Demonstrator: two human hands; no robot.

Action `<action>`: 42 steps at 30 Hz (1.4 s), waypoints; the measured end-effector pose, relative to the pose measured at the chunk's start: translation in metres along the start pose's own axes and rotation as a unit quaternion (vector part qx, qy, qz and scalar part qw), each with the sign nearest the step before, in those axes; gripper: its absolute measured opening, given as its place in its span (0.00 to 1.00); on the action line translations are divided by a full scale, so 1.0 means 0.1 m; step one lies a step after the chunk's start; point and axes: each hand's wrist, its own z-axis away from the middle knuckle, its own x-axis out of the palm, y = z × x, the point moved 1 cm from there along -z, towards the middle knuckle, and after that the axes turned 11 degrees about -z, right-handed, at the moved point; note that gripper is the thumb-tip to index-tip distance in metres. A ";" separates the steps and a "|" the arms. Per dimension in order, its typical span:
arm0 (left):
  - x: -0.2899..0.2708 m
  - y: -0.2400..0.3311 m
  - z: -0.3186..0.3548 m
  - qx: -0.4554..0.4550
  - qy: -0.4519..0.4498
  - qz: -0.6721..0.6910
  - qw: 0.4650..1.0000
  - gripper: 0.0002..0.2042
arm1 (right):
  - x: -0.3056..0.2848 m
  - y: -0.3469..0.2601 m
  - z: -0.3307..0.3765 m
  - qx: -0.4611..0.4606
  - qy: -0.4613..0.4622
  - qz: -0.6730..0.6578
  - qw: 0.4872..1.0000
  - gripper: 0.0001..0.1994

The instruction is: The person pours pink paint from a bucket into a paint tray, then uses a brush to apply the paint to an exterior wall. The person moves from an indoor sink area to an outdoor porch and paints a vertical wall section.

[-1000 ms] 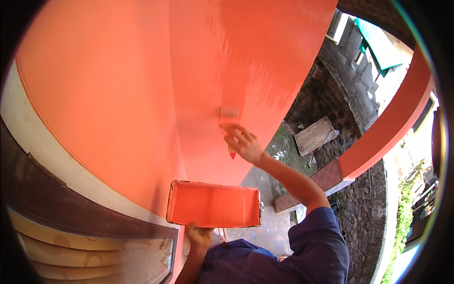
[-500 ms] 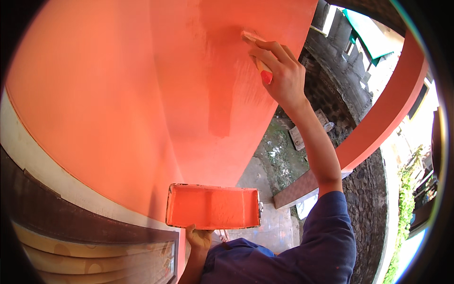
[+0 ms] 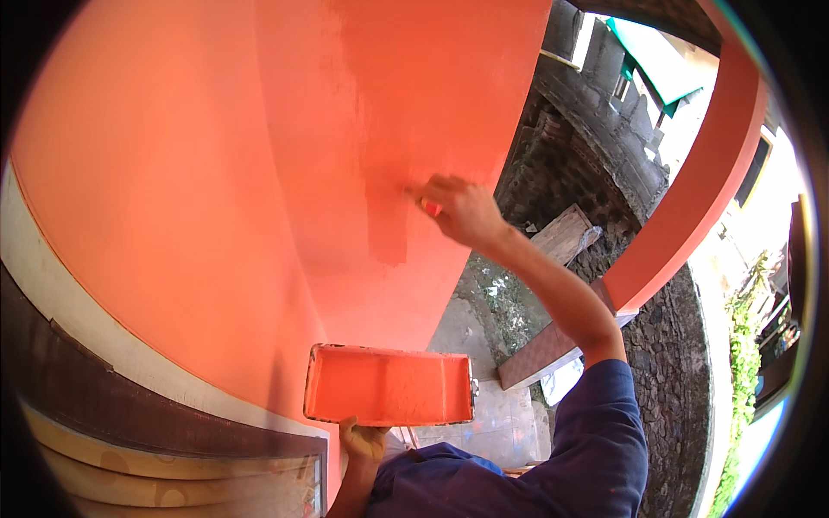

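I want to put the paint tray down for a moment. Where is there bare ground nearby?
Bare concrete ground shows between the orange painted wall and the dark stone wall, just right of the orange paint-filled tray that the left hand holds. Farther off it is crowded: a wooden plank and pale debris. The right hand presses a brush to the wall.

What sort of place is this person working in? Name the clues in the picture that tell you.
Probably outdoors beside a house being painted: an orange wall with a fresh darker stripe, a dark stone wall behind, and bare ground with a wooden plank below.
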 end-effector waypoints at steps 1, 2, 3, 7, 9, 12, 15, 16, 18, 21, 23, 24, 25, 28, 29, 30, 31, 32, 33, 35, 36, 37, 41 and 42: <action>0.03 0.01 0.02 -0.002 0.002 0.001 1.000 0.28 | -0.31 -0.08 -0.23 -0.016 0.060 0.022 0.998 0.15; 0.04 0.02 0.03 -0.001 0.005 0.001 1.000 0.28 | -0.57 -0.15 -0.41 -0.048 0.126 0.050 0.990 0.17; 0.04 0.00 0.01 -0.006 0.008 0.003 1.000 0.28 | -0.76 -0.14 -0.50 -0.066 0.166 0.082 0.981 0.18; 0.00 -0.01 0.03 -0.008 0.027 -0.011 1.000 0.29 | -0.71 -0.14 -0.48 -0.085 0.230 0.183 0.952 0.17; 0.03 -0.01 0.00 -0.009 0.019 -0.013 1.000 0.29 | -0.28 -0.02 -0.16 -0.124 0.166 0.211 0.955 0.15; 0.07 -0.01 -0.03 -0.011 0.007 -0.001 1.000 0.29 | 0.51 -0.06 0.60 -0.148 0.018 0.147 0.978 0.10; 0.04 -0.02 -0.04 -0.014 0.028 -0.009 0.999 0.28 | 0.95 -0.12 0.95 -0.060 -0.128 0.015 0.990 0.09; 0.05 -0.02 -0.04 -0.016 0.034 -0.019 0.999 0.28 | 1.01 -0.10 0.98 -0.020 -0.183 -0.030 0.982 0.09; 0.07 0.01 -0.02 -0.014 0.047 -0.025 0.998 0.28 | 0.75 -0.03 0.62 0.003 -0.133 -0.027 0.991 0.11; 0.10 0.00 -0.01 -0.011 0.049 -0.009 0.999 0.29 | -0.01 0.05 -0.16 0.000 -0.034 -0.014 0.999 0.08; -0.01 -0.01 -0.02 -0.015 0.033 -0.009 0.999 0.30 | -0.67 -0.07 -0.62 -0.044 0.088 0.045 0.994 0.12; -0.01 0.00 -0.01 -0.012 0.026 -0.006 1.000 0.30 | -0.93 -0.15 -0.81 -0.069 0.134 0.078 0.985 0.13; 0.01 0.01 -0.01 -0.018 0.016 -0.005 1.000 0.31 | -1.15 -0.17 -0.92 -0.088 0.178 0.118 0.973 0.14; 0.06 0.01 -0.01 -0.025 -0.002 0.003 1.000 0.31 | -1.46 -0.09 -1.17 -0.213 0.313 0.195 0.905 0.10; 0.07 0.01 -0.01 -0.027 -0.005 0.005 1.000 0.31 | -1.41 -0.07 -1.13 -0.200 0.276 0.200 0.919 0.11; 0.06 0.00 0.00 -0.026 -0.001 0.006 1.000 0.31 | -1.26 -0.06 -1.02 -0.185 0.239 0.204 0.931 0.12; 0.01 0.00 0.01 -0.017 0.006 0.008 1.000 0.31 | -1.02 -0.04 -0.93 -0.175 0.204 0.200 0.942 0.13; -0.02 0.00 0.01 -0.008 0.011 0.012 1.000 0.31 | -0.71 0.01 -0.74 -0.193 0.167 0.209 0.944 0.12; 0.01 0.00 -0.01 -0.012 0.019 0.006 1.000 0.31 | -0.39 0.07 -0.44 -0.206 0.126 0.226 0.944 0.10; 0.06 0.00 -0.02 -0.017 0.035 -0.006 0.999 0.32 | 0.19 0.00 0.25 -0.190 0.003 0.203 0.961 0.08; 0.07 -0.01 -0.02 -0.025 0.026 -0.004 0.999 0.32 | 0.45 -0.03 0.62 -0.172 -0.060 0.192 0.964 0.06; 0.06 -0.02 -0.04 -0.028 0.019 -0.002 0.999 0.32 | 0.67 -0.08 0.94 -0.164 -0.080 0.153 0.971 0.06; 0.17 0.04 -0.01 -0.015 0.018 -0.010 1.000 0.31 | 0.76 -0.13 0.89 -0.005 -0.180 -0.044 0.983 0.08; 0.11 0.04 0.00 -0.015 0.001 -0.007 1.000 0.31 | 0.70 -0.07 0.73 -0.003 -0.136 -0.054 0.989 0.08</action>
